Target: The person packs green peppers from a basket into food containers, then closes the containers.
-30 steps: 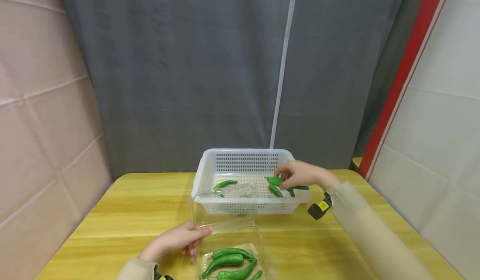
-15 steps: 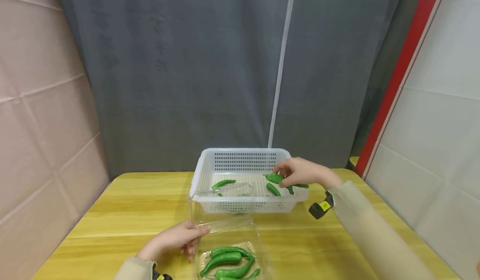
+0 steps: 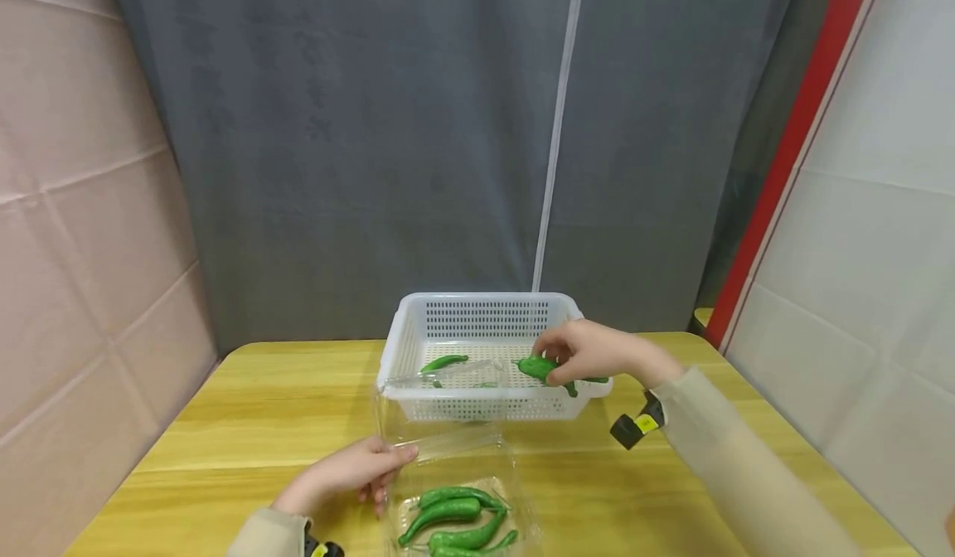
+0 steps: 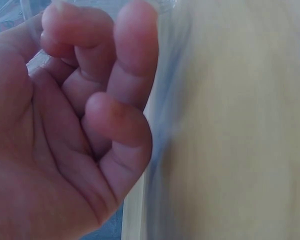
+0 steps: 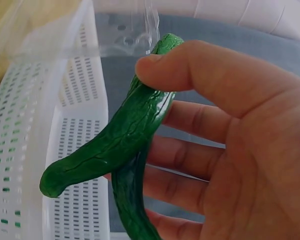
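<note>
My right hand (image 3: 600, 352) holds green chili peppers over the front right of the white basket (image 3: 485, 298). In the right wrist view two show: one pepper (image 5: 115, 140) lies under the thumb, and a second pepper (image 5: 129, 197) hangs behind it against the fingers. My left hand (image 3: 351, 472) pinches the left edge of an open clear plastic clamshell box (image 3: 455, 445) near its hinge. Several green peppers (image 3: 451, 514) lie in the box's near half. In the left wrist view the other fingers (image 4: 122, 125) are loosely bent, with the clear plastic at the top.
The box's raised lid (image 3: 440, 383) overlaps the basket's front wall. Another green pepper (image 3: 444, 363) lies inside the basket at left. Everything stands on a yellow wood-grain table (image 3: 291, 399). A grey curtain (image 3: 358, 142) hangs behind.
My right hand has shifted slightly left and toward me with the peppers, over a spot where a pepper showed in the basket before. My left hand keeps its hold on the box.
</note>
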`<state>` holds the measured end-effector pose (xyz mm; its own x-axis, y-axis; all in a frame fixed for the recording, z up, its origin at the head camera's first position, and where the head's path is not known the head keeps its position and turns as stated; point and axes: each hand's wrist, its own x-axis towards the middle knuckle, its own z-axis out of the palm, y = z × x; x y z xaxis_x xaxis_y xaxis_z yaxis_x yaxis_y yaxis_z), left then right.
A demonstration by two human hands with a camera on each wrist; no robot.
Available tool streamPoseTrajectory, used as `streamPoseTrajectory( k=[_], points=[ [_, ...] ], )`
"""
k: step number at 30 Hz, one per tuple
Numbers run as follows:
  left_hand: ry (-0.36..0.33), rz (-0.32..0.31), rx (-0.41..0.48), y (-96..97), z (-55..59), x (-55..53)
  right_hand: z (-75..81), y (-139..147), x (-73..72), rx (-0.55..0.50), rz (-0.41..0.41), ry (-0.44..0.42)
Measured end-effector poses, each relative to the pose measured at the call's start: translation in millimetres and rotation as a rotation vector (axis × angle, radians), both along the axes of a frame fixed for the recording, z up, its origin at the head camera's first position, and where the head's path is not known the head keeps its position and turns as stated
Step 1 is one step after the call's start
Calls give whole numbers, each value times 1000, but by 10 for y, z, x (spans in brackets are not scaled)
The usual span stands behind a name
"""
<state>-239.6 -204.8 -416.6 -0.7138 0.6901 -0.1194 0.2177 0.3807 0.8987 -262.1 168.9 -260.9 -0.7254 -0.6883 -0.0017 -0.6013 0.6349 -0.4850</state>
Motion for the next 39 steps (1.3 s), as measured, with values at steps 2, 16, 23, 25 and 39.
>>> streamPoseTrajectory(
  k=[2, 16, 23, 25, 39],
  points=[
    [-3, -1, 2, -2, -7, 5, -15, -26, 18, -2, 16, 1],
    [-21, 2, 5, -14, -50, -22, -90, -248, 191, 10, 100, -6],
    [-18, 25, -19, -7, -36, -29, -169, -404, 257, 35, 178, 33],
    [-19, 27, -23, -5, -26, -25, -208, -472, 267, 42, 199, 17],
    [-24, 13, -3, 3, 2, -20, -399, -927, 322, 141, 288, -27]
  ],
)
